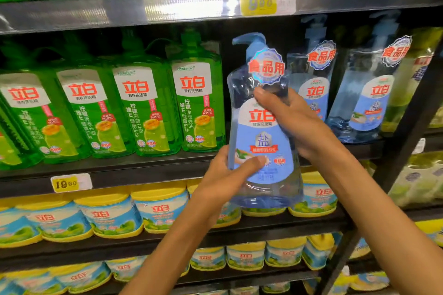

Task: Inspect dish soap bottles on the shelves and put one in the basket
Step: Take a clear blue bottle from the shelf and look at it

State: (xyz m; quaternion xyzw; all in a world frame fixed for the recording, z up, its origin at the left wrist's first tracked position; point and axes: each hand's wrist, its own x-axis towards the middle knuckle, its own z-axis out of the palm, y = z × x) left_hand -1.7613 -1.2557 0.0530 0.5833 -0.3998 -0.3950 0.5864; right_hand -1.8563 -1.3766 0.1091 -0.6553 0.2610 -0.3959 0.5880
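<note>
1. While both hands hold it in front of the shelf, the blue dish soap bottle (262,132) stands upright, label facing the camera.
2. The left hand (223,175) cups its lower edge, thumb pressed across the label; the right hand (291,120) wraps its upper body, fingers (263,96) curled round the shoulder.
3. Full of liquid, it probably feels heavy, and the smooth plastic may be slippery; the narrower waist or the neck under the pump offers the surest hold.
4. Beyond the fingers, matching blue bottles (369,100) stand to the right and green bottles (196,105) to the left.
5. No basket is visible.
</note>
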